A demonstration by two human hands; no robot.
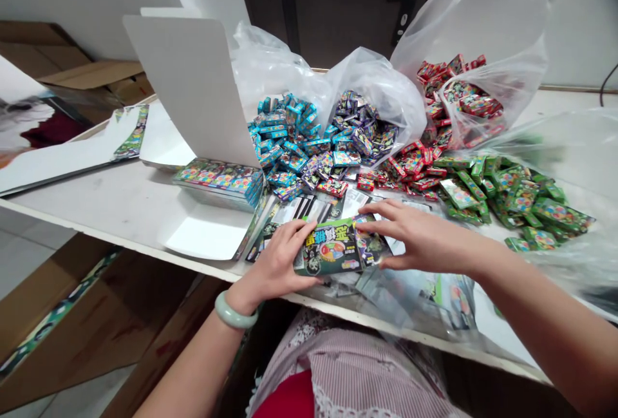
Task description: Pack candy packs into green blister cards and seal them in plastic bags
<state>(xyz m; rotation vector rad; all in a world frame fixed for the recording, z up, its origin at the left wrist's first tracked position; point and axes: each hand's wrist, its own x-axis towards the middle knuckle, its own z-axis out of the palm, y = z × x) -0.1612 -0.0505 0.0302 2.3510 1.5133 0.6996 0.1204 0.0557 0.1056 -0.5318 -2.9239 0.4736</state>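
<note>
My left hand (pixel 282 257), with a pale green bangle (pixel 235 312) on its wrist, is closed around the left end of a green-and-black printed packet (pixel 333 249). My right hand (pixel 418 234) pinches a small purple-and-black box (pixel 371 243) at the packet's right end. Whether the box is inside the packet or only against it, I cannot tell. Both are above the table's front edge. Beneath and behind them lie flat black-and-white printed packets (pixel 284 212). Clear plastic sleeves (pixel 410 295) with printed pieces lie under my right forearm.
Behind my hands are heaps of small blue boxes (pixel 290 128), purple boxes (pixel 364 122), red boxes (pixel 415 163) and green boxes (pixel 521 192), partly in clear bags. An open white carton (pixel 188 83) holds a row of colourful packets (pixel 217 174). Cardboard boxes (pixel 96 315) stand below the white table (pixel 120 202).
</note>
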